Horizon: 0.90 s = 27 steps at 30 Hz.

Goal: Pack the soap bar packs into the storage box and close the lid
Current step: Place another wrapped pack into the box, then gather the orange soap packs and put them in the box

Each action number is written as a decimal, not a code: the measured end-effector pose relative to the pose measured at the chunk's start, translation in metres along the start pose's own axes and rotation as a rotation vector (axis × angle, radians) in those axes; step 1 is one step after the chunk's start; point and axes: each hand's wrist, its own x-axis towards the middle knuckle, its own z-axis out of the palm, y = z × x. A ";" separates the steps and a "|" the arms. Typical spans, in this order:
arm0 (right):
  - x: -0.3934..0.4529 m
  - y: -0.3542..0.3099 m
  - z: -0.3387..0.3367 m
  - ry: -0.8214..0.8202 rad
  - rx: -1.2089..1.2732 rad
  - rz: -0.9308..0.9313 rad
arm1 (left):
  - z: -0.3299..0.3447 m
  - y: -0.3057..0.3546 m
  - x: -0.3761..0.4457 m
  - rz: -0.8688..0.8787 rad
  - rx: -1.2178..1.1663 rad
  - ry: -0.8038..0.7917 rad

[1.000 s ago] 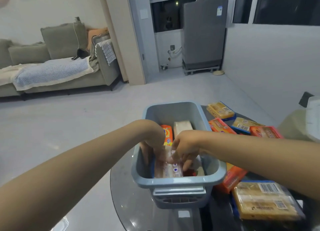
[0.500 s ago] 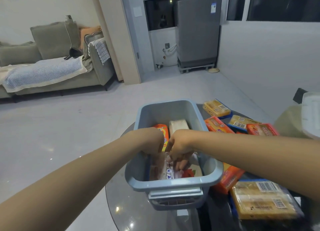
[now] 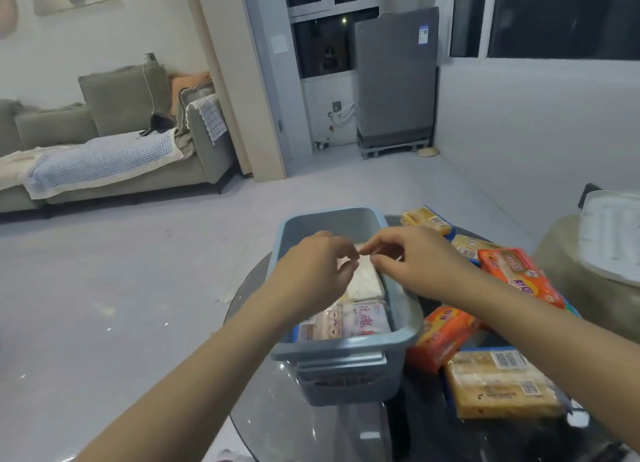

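Note:
The blue-grey storage box (image 3: 346,348) stands open on the round glass table. Inside lie a pink-and-white soap pack (image 3: 346,321) at the near end and a white pack (image 3: 365,282) behind it. My left hand (image 3: 311,276) and my right hand (image 3: 417,264) hover over the middle of the box, fingertips close together, fingers loosely curled and holding nothing. Right of the box lie an orange pack (image 3: 443,337), a large yellow pack (image 3: 498,382), an orange-red pack (image 3: 516,274) and two yellow packs (image 3: 426,219) (image 3: 467,245). My left hand hides the box's left side.
A white lid (image 3: 609,234) rests on a pale seat at the far right. The glass table (image 3: 277,416) ends just left of the box. Beyond are a bare floor, a sofa (image 3: 114,156) and a grey appliance (image 3: 396,77).
Both hands have risen out of the box, from pressing on the pink pack at the near end to hovering above the rim. The pink pack now lies flat and uncovered.

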 end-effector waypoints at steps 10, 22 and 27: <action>-0.060 0.054 -0.027 0.190 0.132 0.143 | 0.043 0.081 -0.001 0.072 -0.201 0.101; -0.069 0.118 -0.012 0.121 0.232 0.420 | 0.102 0.128 0.011 -0.035 -0.286 -0.007; -0.071 0.130 -0.009 0.086 0.226 0.534 | 0.141 0.119 0.015 -0.181 -0.354 -0.087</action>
